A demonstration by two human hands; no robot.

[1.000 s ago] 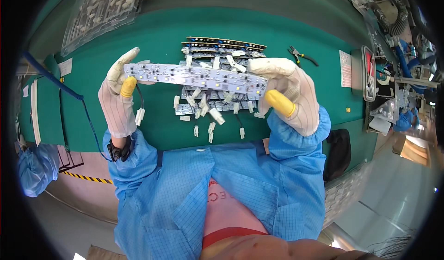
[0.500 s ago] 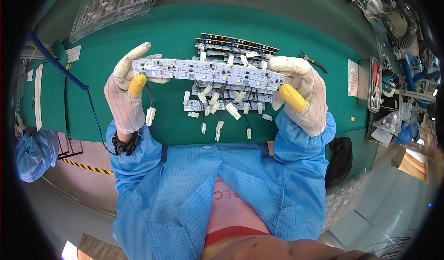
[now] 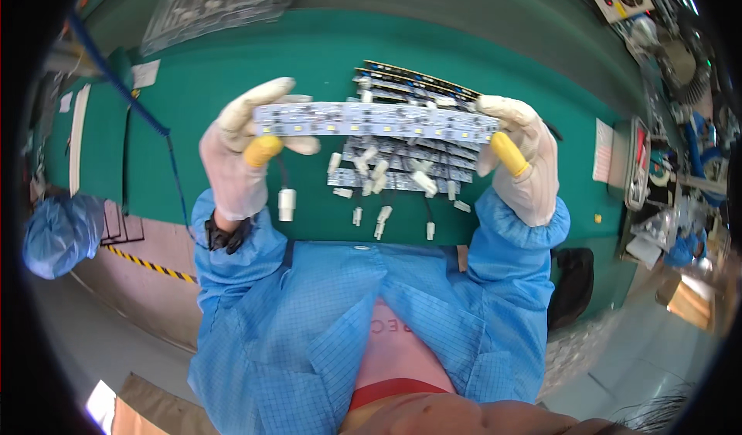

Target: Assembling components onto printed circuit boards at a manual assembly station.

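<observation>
Beyond the board stack (image 3: 402,180), the green mat (image 3: 325,48) offers open passage; over the stack, the held strip (image 3: 375,120) bars the way, while white connectors (image 3: 423,183) clutter the stack's near side.

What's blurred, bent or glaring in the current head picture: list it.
Head view: the held circuit board looks slightly smeared, its small parts soft; the green tabletop's far edge bows, as fisheye distortion does; the corners fall to black; a patch at lower left is washed out white.

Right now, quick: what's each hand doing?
Left hand: closed on the left end of the white circuit strip.
Right hand: closed on the white circuit strip's right end.
</observation>
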